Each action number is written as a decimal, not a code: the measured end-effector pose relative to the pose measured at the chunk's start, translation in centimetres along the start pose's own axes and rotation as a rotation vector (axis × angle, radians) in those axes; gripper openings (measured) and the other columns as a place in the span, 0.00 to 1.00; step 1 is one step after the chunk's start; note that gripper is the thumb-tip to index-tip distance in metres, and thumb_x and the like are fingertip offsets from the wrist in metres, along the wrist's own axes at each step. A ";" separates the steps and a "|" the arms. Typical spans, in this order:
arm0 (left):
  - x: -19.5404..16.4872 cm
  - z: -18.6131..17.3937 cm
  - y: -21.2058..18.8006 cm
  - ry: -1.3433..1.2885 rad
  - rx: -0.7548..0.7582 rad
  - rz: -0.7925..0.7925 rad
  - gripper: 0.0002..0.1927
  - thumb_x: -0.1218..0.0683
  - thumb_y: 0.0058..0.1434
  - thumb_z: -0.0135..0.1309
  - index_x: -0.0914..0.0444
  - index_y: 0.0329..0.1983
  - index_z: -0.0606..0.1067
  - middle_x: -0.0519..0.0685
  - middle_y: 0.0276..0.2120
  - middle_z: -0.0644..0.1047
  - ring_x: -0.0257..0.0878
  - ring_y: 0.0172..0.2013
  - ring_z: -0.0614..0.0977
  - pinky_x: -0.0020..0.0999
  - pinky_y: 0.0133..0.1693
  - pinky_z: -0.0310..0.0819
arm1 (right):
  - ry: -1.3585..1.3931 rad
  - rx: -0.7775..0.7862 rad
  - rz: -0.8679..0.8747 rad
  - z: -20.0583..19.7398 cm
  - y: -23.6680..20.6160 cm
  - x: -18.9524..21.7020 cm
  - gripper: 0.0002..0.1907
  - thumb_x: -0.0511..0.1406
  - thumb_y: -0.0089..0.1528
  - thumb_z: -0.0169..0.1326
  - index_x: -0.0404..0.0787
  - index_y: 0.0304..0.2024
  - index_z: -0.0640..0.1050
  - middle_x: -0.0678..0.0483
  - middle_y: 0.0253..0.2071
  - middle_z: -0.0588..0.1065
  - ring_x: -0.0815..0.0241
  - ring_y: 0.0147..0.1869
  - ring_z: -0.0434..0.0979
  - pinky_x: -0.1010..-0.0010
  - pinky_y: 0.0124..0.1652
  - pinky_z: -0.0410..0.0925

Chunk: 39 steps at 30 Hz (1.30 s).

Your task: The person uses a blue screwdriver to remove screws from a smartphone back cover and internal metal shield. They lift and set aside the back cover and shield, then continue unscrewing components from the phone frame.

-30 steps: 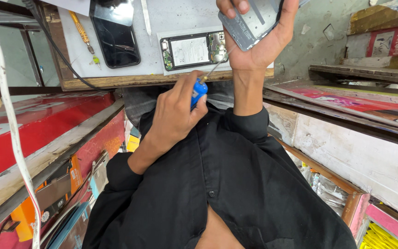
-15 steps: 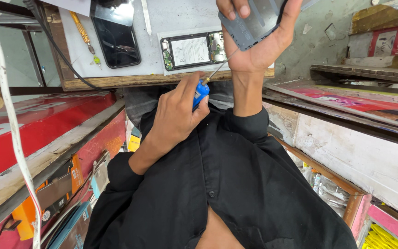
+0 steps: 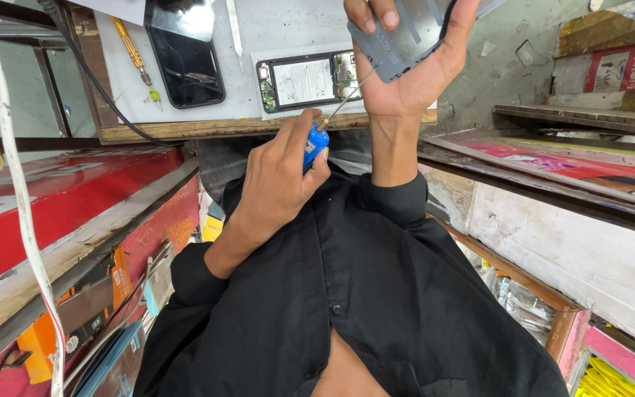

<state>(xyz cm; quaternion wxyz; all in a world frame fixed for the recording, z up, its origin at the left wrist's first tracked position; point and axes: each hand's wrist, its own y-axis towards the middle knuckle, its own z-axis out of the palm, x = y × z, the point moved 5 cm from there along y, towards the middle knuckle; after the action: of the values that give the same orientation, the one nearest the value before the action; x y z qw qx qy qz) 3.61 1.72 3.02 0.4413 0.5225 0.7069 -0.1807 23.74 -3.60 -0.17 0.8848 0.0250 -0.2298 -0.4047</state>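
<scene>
My right hand (image 3: 413, 81) is raised palm up and holds a grey phone back cover (image 3: 398, 37), with fingers curled over its top edge. My left hand (image 3: 277, 176) grips a small screwdriver with a blue handle (image 3: 316, 143). Its thin metal shaft (image 3: 347, 99) points up to the lower edge of the cover. Just behind, on the white-topped work table (image 3: 222, 129), lies an opened phone (image 3: 306, 79) with its battery and circuit board showing.
A black phone (image 3: 184, 51) lies face up on the table, with a yellow-handled screwdriver (image 3: 130, 44) and a thin white tool (image 3: 234, 26) beside it. A white cable (image 3: 16, 184) hangs at the left. Red shelves (image 3: 60, 198) stand on the left and wooden shelves (image 3: 553, 169) on the right.
The grey cover has tilted slightly in my right hand. My left hand and the screwdriver have stayed almost where they were.
</scene>
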 end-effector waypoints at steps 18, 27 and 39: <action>0.2 -0.4 0.2 -0.006 -0.025 -0.036 0.24 0.58 0.66 0.57 0.73 0.63 0.67 0.62 0.48 0.77 0.58 0.39 0.84 0.45 0.38 0.79 | -0.002 -0.015 0.018 -0.2 0.0 0.1 0.26 0.58 0.73 0.42 0.47 0.45 0.76 0.61 0.37 0.72 0.67 0.37 0.64 0.72 0.39 0.57; 0.1 -0.5 0.2 0.008 0.004 -0.049 0.25 0.57 0.65 0.57 0.71 0.63 0.68 0.60 0.46 0.77 0.58 0.38 0.83 0.47 0.37 0.77 | 0.003 -0.021 0.026 -0.1 0.0 0.2 0.26 0.59 0.73 0.41 0.46 0.44 0.76 0.61 0.36 0.71 0.67 0.37 0.64 0.72 0.38 0.57; 0.3 -0.4 0.1 -0.011 0.001 -0.032 0.24 0.57 0.66 0.56 0.71 0.63 0.68 0.59 0.47 0.77 0.55 0.38 0.84 0.44 0.38 0.78 | 0.028 -0.013 0.037 -0.1 0.0 0.1 0.27 0.59 0.73 0.41 0.46 0.43 0.75 0.59 0.35 0.71 0.66 0.37 0.65 0.72 0.39 0.58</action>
<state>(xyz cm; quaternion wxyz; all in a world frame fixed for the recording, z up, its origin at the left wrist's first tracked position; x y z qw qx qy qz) 3.49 2.23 3.07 0.4418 0.5103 0.7126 -0.1913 23.86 -3.69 -0.24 0.8954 0.0208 -0.2151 -0.3892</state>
